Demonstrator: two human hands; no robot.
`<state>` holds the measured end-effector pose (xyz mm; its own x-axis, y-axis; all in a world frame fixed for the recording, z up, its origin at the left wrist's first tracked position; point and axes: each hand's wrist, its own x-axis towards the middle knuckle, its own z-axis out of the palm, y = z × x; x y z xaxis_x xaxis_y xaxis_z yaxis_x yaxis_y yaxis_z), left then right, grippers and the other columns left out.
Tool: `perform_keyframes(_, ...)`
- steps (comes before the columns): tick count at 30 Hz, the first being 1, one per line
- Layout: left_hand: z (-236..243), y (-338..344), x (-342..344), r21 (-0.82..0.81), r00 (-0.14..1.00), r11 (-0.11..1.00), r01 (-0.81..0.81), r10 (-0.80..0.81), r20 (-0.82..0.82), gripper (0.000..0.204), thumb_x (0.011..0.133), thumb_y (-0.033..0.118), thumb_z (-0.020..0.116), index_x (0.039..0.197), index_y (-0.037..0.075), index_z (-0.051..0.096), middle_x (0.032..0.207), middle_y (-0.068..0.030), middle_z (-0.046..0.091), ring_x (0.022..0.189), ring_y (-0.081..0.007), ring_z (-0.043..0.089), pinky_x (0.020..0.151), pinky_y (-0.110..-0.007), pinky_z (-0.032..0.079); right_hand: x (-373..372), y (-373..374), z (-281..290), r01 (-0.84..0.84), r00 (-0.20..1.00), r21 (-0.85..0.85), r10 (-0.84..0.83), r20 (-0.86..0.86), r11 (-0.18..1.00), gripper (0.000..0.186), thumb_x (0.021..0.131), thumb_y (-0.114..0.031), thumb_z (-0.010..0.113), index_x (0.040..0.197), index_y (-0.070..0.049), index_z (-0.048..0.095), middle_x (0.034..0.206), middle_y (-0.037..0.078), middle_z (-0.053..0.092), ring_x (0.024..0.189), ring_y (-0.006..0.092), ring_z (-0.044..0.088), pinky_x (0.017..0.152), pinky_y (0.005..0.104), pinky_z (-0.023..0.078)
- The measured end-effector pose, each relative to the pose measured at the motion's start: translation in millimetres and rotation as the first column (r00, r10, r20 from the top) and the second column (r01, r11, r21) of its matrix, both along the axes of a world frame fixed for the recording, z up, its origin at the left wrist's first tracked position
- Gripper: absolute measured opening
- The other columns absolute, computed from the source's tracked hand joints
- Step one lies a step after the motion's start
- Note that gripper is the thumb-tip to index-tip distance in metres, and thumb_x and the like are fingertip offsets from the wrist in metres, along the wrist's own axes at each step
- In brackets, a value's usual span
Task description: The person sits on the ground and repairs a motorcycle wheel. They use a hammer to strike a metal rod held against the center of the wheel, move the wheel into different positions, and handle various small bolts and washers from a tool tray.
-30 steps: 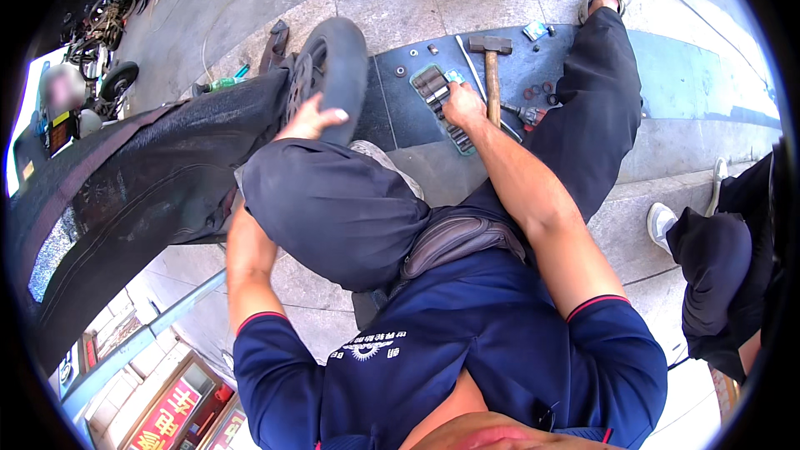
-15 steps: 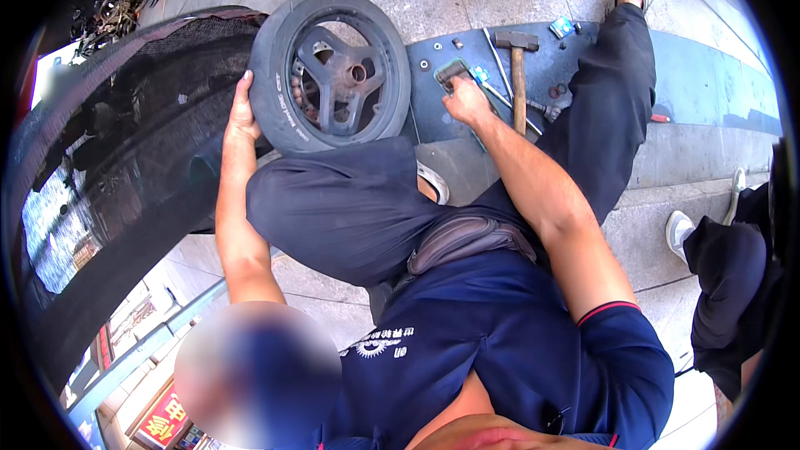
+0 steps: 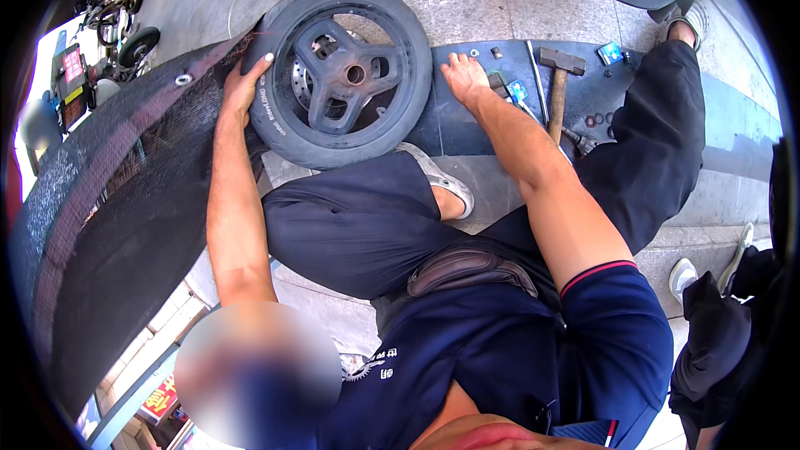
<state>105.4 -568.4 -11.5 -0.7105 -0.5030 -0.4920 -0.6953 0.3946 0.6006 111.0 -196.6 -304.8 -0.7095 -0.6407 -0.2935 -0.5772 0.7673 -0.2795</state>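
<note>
the wheel point(image 3: 335, 73) was between the hands, its round face toward the person, the left hand point(image 3: 241, 92) pinching its left edge, the right hand point(image 3: 465, 79) just beside its right edge, whether spread or closed unclear

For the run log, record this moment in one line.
left hand: holding wheel | right hand: near small ring | hammer: on ground

Bright daylight; source out of view. Dark ground strip point(image 3: 454, 135) deep-toned at its left end, paling to a bluish sheen at the right. Paving point(image 3: 433, 8) beyond its far edge bright. Wheel point(image 3: 354, 75) sharp, spokes clear. Trousers point(image 3: 350, 217) near black, folds faint. Round patch point(image 3: 258, 375), lower left, smeared out. Fisheye bends lines; rim black.
</note>
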Motion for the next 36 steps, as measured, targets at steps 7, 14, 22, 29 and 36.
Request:
perform_keyframes(7,-19.4,-40.9,8.5,0.004,0.996,1.0,-0.025,0.025,0.084,0.09,0.08,0.045,0.086,0.149,0.0,0.05,0.132,-0.0184,0.066,0.115,-0.0267,0.067,0.1,-0.04,0.053,-50.6,97.2,84.5,0.493,0.802,0.226,-0.54,0.255,0.84,0.04,0.091,-0.026,0.068,0.127,-0.01,0.07,0.134,0.018,0.065,0.124,0.0344,0.065,0.102,0.0442,0.055)
perform_keyframes(14,-1.1,-18.1,-9.9,-0.188,0.993,0.978,0.094,-0.079,0.087,0.095,0.079,0.047,0.088,0.149,-0.002,0.048,0.128,-0.0202,0.068,0.109,-0.0271,0.07,0.094,-0.039,0.056,-57.4,243.2,124.2,0.27,0.841,0.541,-0.469,0.27,0.796,0.036,0.086,-0.017,0.071,0.121,-0.011,0.076,0.13,0.014,0.071,0.122,0.0294,0.068,0.099,0.0433,0.056)
perform_keyframes(22,38.3,43.9,-16.2,-0.457,0.96,0.845,0.277,-0.265,0.09,0.113,0.075,0.059,0.084,0.154,-0.008,0.038,0.144,-0.0303,0.055,0.128,-0.0336,0.061,0.107,-0.042,0.048,-27.0,181.3,163.0,0.148,0.871,0.139,-0.196,0.451,0.979,0.032,0.08,-0.015,0.066,0.106,-0.002,0.078,0.109,0.022,0.075,0.105,0.0359,0.073,0.092,0.0438,0.059)
perform_keyframes(29,32.8,73.2,-44.0,-0.573,0.882,0.711,0.407,-0.468,0.046,0.106,0.074,0.062,0.082,0.144,-0.01,0.05,0.131,-0.0294,0.065,0.121,-0.0342,0.066,0.105,-0.039,0.05,97.2,123.7,51.9,0.862,0.368,0.133,-0.784,0.5,0.489,0.045,0.086,-0.019,0.068,0.13,-0.012,0.066,0.129,0.019,0.069,0.123,0.0352,0.065,0.105,0.0462,0.052)
perform_keyframes(36,36.5,81.6,-41.0,-0.48,0.918,0.802,0.357,-0.395,0.022,0.097,0.077,0.055,0.084,0.142,-0.009,0.053,0.125,-0.0261,0.069,0.112,-0.029,0.07,0.098,-0.038,0.054,110.8,76.4,56.4,0.945,0.31,-0.027,-0.866,0.393,0.326,0.063,0.087,-0.033,0.078,0.139,-0.008,0.053,0.135,0.02,0.056,0.118,0.0409,0.065,0.1,0.0515,0.053)
